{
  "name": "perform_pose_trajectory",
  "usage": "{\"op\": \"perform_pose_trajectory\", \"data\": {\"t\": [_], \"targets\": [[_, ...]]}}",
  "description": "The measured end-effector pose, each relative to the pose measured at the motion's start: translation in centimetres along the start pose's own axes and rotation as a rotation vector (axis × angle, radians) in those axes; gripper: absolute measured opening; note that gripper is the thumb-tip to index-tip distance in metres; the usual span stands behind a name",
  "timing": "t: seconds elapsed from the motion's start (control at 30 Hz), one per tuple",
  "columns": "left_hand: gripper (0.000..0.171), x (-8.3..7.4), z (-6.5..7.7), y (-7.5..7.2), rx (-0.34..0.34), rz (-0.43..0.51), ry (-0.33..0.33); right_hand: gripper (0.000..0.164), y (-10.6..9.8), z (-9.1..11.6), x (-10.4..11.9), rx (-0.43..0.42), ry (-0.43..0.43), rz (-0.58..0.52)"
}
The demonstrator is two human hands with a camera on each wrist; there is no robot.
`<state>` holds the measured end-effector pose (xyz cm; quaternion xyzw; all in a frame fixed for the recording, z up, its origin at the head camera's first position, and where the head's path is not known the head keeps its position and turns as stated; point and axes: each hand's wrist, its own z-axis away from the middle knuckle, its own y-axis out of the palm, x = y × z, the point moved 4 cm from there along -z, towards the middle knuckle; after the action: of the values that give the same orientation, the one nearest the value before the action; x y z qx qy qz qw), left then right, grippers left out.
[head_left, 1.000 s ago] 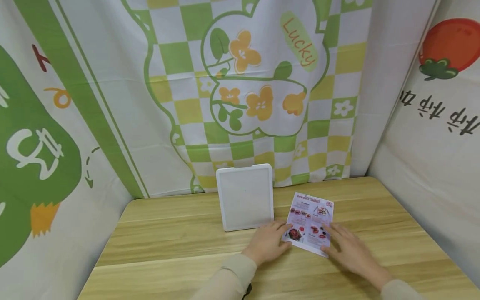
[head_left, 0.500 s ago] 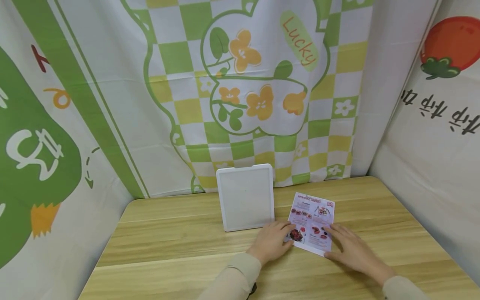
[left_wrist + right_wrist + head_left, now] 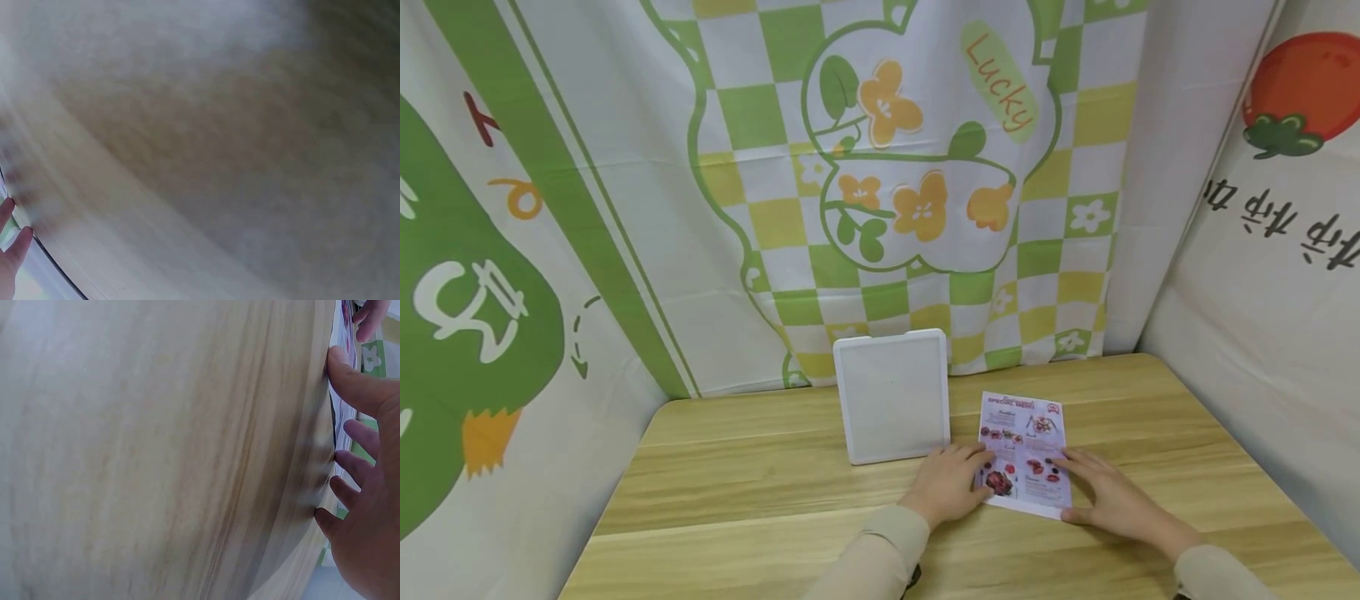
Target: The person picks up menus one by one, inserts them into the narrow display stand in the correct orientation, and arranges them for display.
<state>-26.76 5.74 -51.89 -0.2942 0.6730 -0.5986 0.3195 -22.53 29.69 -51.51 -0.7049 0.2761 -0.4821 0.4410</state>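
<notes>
In the head view, a printed menu card (image 3: 1024,452) was seen on the wood-grained counter (image 3: 737,492), right of the middle, its heading turned to the far side. Its left edge was touched by the left hand (image 3: 950,485), whose fingers were laid relaxed over the card's near left part. The right edge was met by the right hand (image 3: 1108,500), held with thumb and fingers spread apart. A white framed board (image 3: 892,398) was stood farther off to the left, its lower right corner just beside the left hand's fingertips. Both wrists were covered by pale sleeves (image 3: 868,558). The far side was closed off by a checked cloth (image 3: 752,117) printed with orange flowers.

In the left wrist view, mostly blurred counter was shown; only two fingers, set apart, were caught at the left edge.

In the right wrist view, the right hand's spread thumb and fingers were shown along the card's edge, with other fingertips glimpsed past the thumb.
</notes>
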Motion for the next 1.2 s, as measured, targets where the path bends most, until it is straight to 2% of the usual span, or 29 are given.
{"op": "perform_pose_trajectory", "data": {"t": [0.37, 0.6, 0.73, 0.97, 1.1, 1.2], "targets": [[0.057, 0.3, -0.2, 0.7, -0.018, -0.021, -0.015, 0.077, 0.1, 0.1, -0.1, -0.021, -0.008, 0.022], [0.057, 0.3, -0.3, 0.6, -0.022, -0.025, -0.023, 0.075, -0.1, 0.0, 0.1, -0.081, 0.004, 0.049], [0.056, 0.2, -0.3, 0.6, -0.019, -0.025, -0.023, 0.074, -0.1, 0.1, 0.2, -0.093, 0.015, 0.027], [0.056, 0.2, -0.3, 0.8, -0.010, -0.021, -0.026, 0.074, 0.1, -0.1, 0.1, -0.090, 0.120, -0.115], [0.056, 0.1, -0.3, 0.8, -0.018, -0.014, -0.029, 0.064, 0.3, -0.6, 0.1, -0.138, 0.205, -0.205], [0.056, 0.1, -0.4, 0.8, -0.016, -0.003, -0.033, 0.056, 0.3, -1.2, 0.2, -0.198, 0.270, -0.229]]}}
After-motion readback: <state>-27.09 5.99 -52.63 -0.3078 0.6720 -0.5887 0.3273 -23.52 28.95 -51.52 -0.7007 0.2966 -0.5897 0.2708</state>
